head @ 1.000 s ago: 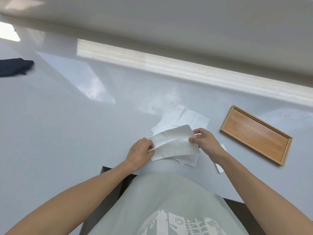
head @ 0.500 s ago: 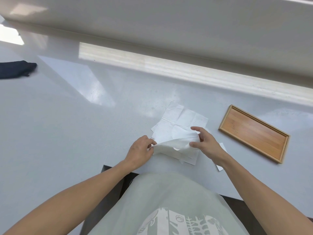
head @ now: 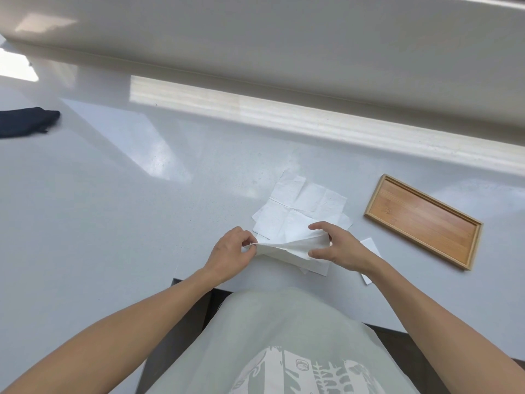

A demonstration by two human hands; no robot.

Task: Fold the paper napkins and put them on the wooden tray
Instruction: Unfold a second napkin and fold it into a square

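Two hands are seen on one napkin: the left hand (head: 230, 253) pinches its near-left corner between thumb and fingers, while the right hand (head: 339, 248) holds the other end, grip half spread, thumb below and fingers above the paper. The held napkin (head: 287, 248) is lifted slightly off the desk (head: 113, 209), mid-fold, directly over the pile.

Risks, judged: thin paper is easily torn if both grips pull apart; edges may be misaligned because the sheet sags between the hands; sheets below may be dragged out of place by the held one.

Count: one wooden tray (head: 423, 221), bare, at 3 o'clock from the pile, near but apart. Loose napkins (head: 301, 206) lie overlapped at 12 o'clock from the hands; at least two, exact number not resolvable. One small white piece (head: 370, 247) is noted under the right wrist. One dark cloth (head: 27, 125) lies at far 9 o'clock.
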